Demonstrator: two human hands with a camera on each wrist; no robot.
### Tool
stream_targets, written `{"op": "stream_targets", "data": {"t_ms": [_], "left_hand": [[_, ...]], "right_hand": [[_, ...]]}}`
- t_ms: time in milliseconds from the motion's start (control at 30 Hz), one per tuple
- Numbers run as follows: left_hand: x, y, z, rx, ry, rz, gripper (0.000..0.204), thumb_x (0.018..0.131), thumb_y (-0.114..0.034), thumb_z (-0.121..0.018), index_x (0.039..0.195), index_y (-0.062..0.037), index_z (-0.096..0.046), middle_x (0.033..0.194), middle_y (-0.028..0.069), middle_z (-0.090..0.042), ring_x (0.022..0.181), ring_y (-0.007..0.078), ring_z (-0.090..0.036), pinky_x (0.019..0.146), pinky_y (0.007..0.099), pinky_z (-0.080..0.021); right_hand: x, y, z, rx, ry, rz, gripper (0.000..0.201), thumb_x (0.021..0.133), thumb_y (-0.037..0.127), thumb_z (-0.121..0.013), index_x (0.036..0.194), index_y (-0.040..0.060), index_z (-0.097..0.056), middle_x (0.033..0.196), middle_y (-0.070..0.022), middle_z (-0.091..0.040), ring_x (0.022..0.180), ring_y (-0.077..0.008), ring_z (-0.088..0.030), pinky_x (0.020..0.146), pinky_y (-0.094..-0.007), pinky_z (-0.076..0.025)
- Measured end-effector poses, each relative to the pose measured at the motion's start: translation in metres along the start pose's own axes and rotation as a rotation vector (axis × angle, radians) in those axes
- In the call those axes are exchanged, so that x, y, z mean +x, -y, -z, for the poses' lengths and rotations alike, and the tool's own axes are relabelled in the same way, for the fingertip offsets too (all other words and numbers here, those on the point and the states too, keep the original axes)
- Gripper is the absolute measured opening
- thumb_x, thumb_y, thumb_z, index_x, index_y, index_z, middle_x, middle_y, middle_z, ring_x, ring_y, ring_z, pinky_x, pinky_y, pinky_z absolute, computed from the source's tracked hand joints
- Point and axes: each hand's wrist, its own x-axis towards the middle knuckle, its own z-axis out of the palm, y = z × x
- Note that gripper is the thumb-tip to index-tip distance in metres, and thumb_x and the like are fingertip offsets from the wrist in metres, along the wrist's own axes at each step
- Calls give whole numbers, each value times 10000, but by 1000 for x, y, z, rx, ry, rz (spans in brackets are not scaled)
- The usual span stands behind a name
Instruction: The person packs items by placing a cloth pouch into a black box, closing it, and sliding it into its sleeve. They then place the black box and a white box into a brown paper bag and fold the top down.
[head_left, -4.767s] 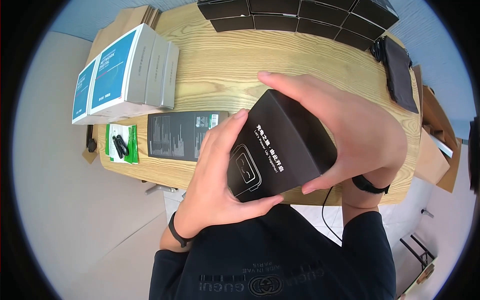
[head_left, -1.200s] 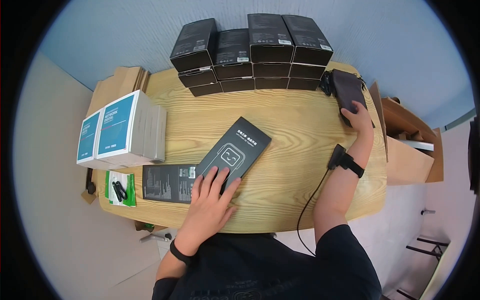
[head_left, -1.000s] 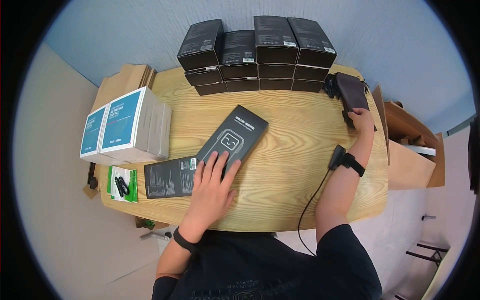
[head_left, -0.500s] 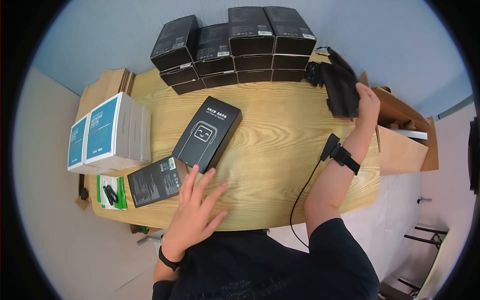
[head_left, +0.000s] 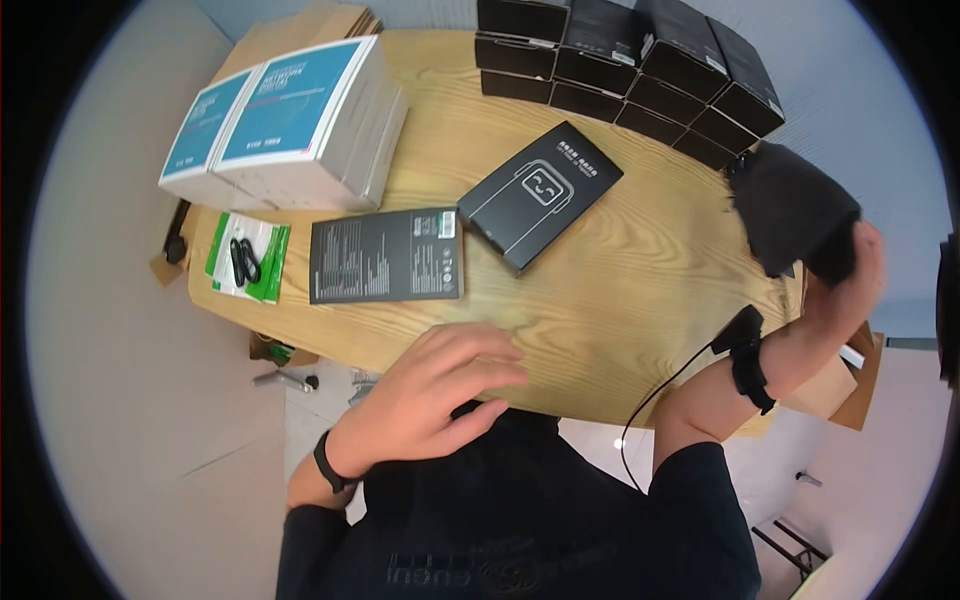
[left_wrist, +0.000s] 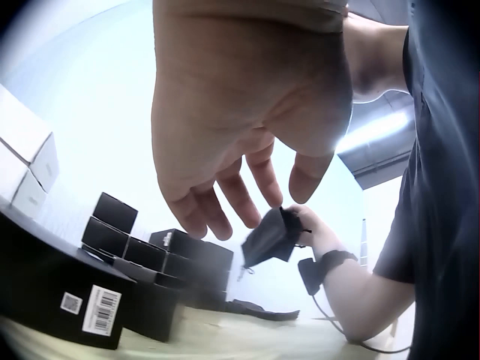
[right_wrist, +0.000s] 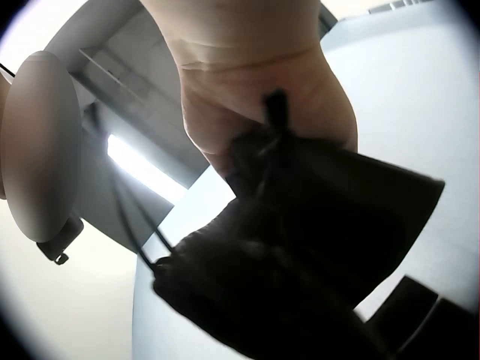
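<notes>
My right hand grips a dark drawstring pouch by one end, raised over the right end of the table. The pouch's cords dangle in the right wrist view, and its dark fabric covers most of my fingers. My left hand hovers over the table's near edge with relaxed fingers, holding nothing. Beyond it lies a black box with a smiling-face drawing on its top. A second black box, covered in small print and a barcode label, lies flat to the left of it.
Several stacked black boxes stand at the back. White-and-blue boxes are at the left, with a green-and-white packet bearing a coiled black cable in front. A flat dark item lies on the table. An open carton stands at the right.
My left hand has come off the smiling-face box, which it had been touching, and moved back toward me. My right hand has picked up the pouch from the table and lifted it.
</notes>
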Motion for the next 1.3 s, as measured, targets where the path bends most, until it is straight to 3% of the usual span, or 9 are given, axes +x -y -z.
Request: {"op": "stream_targets", "data": {"t_ms": [67, 133, 233, 267, 433, 767, 867, 1100, 1300], "left_hand": [[8, 6, 2, -45, 28, -18, 407, 851, -68, -732, 1243, -39, -626, 1226, 168, -615, 1182, 384, -584, 976, 449, -489], [18, 10, -1, -55, 20, 6, 463, 851, -58, -734, 1289, -26, -588, 1277, 185, -589, 1211, 393, -572, 1006, 446, -478], [35, 18, -4, -13, 60, -12, 551, 855, -63, -733, 1362, -11, -524, 1353, 203, -541, 1250, 404, -549, 1037, 445, -468], [39, 20, -6, 22, 101, -31, 582, 859, -78, -731, 1388, -9, -498, 1377, 204, -517, 1259, 406, -538, 1039, 448, -468], [49, 35, -18, 94, 113, -206, 571, 825, -80, -730, 1352, -7, -524, 1318, 203, -523, 1233, 413, -539, 1016, 458, -483], [37, 32, -53, 296, 64, -475, 322, 740, -87, -672, 1056, -42, -632, 1064, 131, -584, 991, 294, -585, 719, 420, -491], [37, 12, -34, 262, 156, -473, 262, 759, -125, -689, 1009, -65, -641, 1022, 104, -596, 977, 270, -594, 715, 406, -473], [17, -7, 20, 347, 236, -682, 205, 784, -187, -720, 957, -91, -662, 974, 68, -612, 924, 245, -611, 765, 383, -448], [-6, -9, 56, 351, 403, -686, 199, 824, -206, -689, 981, -85, -678, 941, 52, -632, 931, 232, -625, 783, 360, -447]], "right_hand": [[-25, -8, -46, -101, 111, 8, 142, 983, 52, -607, 1042, -43, -695, 1089, -118, -715, 1023, -192, -674, 949, -309, -519], [-49, -7, -73, -284, 588, 84, 152, 986, 26, -598, 1078, -26, -706, 1175, -97, -698, 1101, -147, -618, 956, -264, -465], [-82, -31, -81, -425, 888, -180, 183, 979, 100, -679, 1131, 15, -736, 1210, -57, -691, 1049, -137, -623, 885, -272, -504], [-91, -40, -72, -444, 923, -254, 197, 971, 64, -657, 1142, 18, -744, 1320, -88, -666, 1233, -193, -587, 1015, -317, -449], [-129, -33, -40, -387, 699, -408, 192, 964, 100, -695, 1121, 30, -780, 1323, -79, -664, 1168, -180, -610, 896, -298, -511], [-153, -46, -14, -502, 103, -221, 188, 964, 42, -638, 1097, -26, -754, 1324, -90, -667, 1268, -194, -567, 1070, -313, -425], [-148, -40, -23, -156, -28, -271, 241, 959, 41, -626, 1148, -72, -725, 1343, -106, -669, 1254, -207, -586, 1091, -333, -420], [-142, -35, -21, -277, -18, -403, 282, 952, 77, -604, 1168, -55, -727, 1280, -113, -703, 1217, -208, -611, 1067, -324, -440], [-124, -35, -29, -1146, 192, -378, 343, 920, 87, -626, 1233, -25, -710, 1191, -92, -729, 1072, -165, -664, 956, -302, -499]]}}
